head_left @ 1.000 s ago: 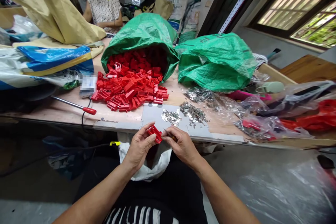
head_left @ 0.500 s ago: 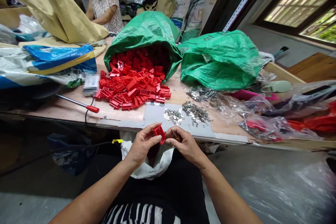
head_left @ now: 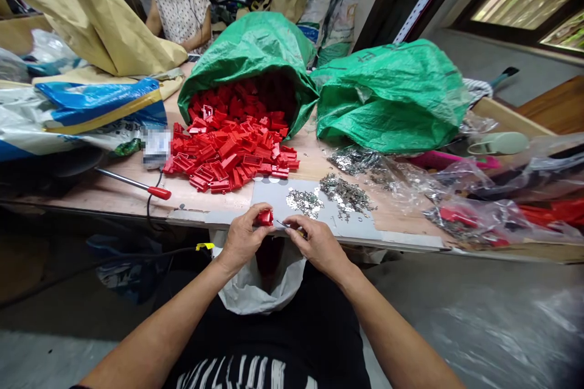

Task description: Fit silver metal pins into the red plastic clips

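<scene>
My left hand is closed on a small red plastic part at the table's near edge. My right hand is pinched around a thin pointed tool whose tip points at that part. Both hands hover over a white bag hanging below the table edge. Just beyond them lie small heaps of shiny metal pieces on a grey sheet. A pile of red plastic parts spills from an open green sack.
A second green sack lies to the right, with clear plastic bags of parts beside it. A red-handled tool and a blue and white sack lie at left. Another person sits across the table.
Both hands moved up to the table's edge. The red part has turned in my left hand and shows less. The tool tip has drawn slightly apart from it.
</scene>
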Available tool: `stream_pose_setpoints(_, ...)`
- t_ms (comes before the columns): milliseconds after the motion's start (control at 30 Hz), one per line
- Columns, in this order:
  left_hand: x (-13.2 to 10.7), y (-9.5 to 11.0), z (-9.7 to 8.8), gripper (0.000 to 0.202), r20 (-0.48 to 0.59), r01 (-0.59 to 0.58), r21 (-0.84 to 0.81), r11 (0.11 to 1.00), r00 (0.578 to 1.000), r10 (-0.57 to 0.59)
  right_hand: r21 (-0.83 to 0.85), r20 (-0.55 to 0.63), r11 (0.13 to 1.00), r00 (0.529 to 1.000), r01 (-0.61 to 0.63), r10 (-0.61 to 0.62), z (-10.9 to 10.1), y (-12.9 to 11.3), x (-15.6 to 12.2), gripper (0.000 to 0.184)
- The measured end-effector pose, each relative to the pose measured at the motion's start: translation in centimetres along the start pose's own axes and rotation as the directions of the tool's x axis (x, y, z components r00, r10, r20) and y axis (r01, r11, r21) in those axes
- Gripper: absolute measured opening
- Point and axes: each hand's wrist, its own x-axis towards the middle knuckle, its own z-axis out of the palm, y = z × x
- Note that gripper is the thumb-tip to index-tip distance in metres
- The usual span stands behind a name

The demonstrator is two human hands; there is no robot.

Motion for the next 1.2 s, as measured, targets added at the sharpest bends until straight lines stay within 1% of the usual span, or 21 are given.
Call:
stream_pose_setpoints(67,0.1,-0.2,0.0,0.038,0.017,-0.011,0.032,0.999,1.000,0.011,0.001,0.012,0.999,0.999,0.033,-0.033,0.0,0.1,0.2,0.018)
stream_pose_setpoints(200,0.3,-0.4,-0.2,0.039,0.045,-0.036,0.062,0.997,0.998,0.034,-0.004,0.019,0.995,0.995,0.102,-0.102,0.1,0.3,0.6,0.020)
stream_pose_setpoints(333,0.4,-0.3,-0.5,0.038,0.062,-0.026,0.072,0.997,0.998,0.022,-0.032,0.041,0.994,0.994,0.106,-0.104,0.3,0.5,0.8,0.021)
stream_pose_setpoints(533,0.4,-0.5,-0.5,0.037,0.068,-0.016,0.067,0.998,0.998,0.011,-0.022,0.026,0.993,0.993,0.120,-0.119,0.3,0.5,0.9,0.021)
stream_pose_setpoints(733,0.4,-0.8,-0.5,0.037,0.065,-0.036,0.057,0.998,0.997,0.033,-0.043,0.065,0.994,0.993,0.104,-0.101,0.2,0.4,1.0,0.019)
stream_pose_setpoints(867,0.3,-0.6,-0.3,0.036,0.059,-0.028,0.056,0.998,0.998,0.024,-0.083,0.078,0.994,0.995,0.074,-0.068,0.4,-0.3,0.9,0.019)
stream_pose_setpoints(967,0.2,-0.6,-0.1,0.035,0.041,-0.015,0.062,0.998,0.999,0.012,-0.157,0.066,0.988,0.998,0.012,-0.001,1.0,-1.4,0.7,0.018)
stream_pose_setpoints(1067,0.2,-0.7,0.1,0.032,0.030,-0.005,0.063,0.998,1.000,0.003,-0.229,0.027,0.972,0.997,-0.060,0.067,1.8,-2.4,0.7,0.019)
stream_pose_setpoints(1133,0.2,-0.6,0.1,0.031,0.033,0.000,0.044,0.999,0.999,-0.002,-0.224,0.012,0.971,0.996,-0.079,0.084,2.0,-2.5,0.7,0.017)
stream_pose_setpoints(1200,0.1,-0.3,-0.1,0.031,0.038,0.005,0.021,1.000,0.999,-0.006,-0.182,0.012,0.980,0.996,-0.080,0.084,2.0,-2.4,0.5,0.015)
